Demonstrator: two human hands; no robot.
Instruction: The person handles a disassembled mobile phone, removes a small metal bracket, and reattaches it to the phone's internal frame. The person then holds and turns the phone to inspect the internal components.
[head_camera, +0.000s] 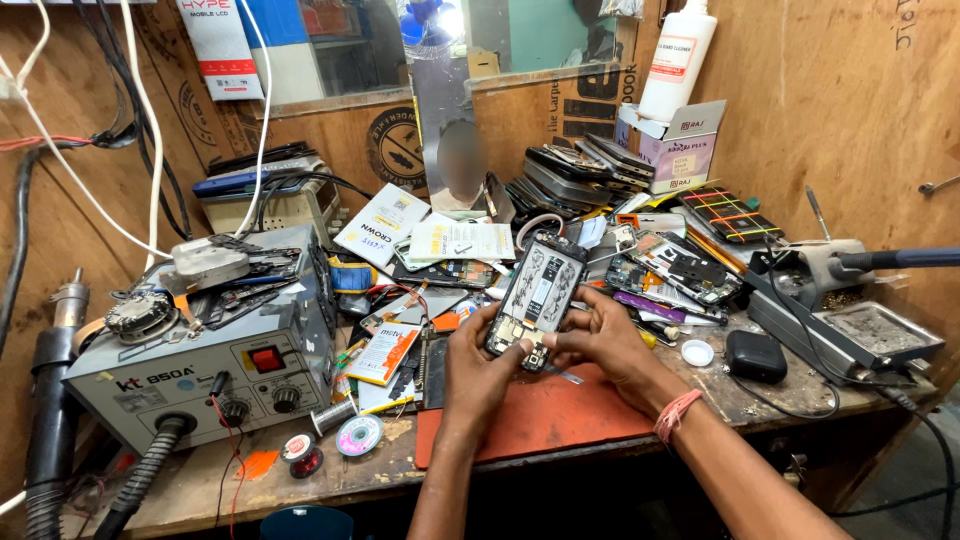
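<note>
An opened phone (537, 293) with its back cover off shows its circuit board and dark inner parts. It is tilted upright above a red work mat (560, 415). My left hand (478, 365) grips the phone's lower left edge from below. My right hand (600, 335), with a pink thread band at the wrist, holds the lower right side, fingertips on the bottom end of the phone.
A grey hot-air rework station (205, 365) stands at the left with its hose (150, 470). Solder spools (358, 436) lie by the front edge. A pile of phones (580, 170), circuit boards (680, 270), a white bottle (677, 60), a black case (756, 356) and a soldering iron stand (850, 335) crowd the bench.
</note>
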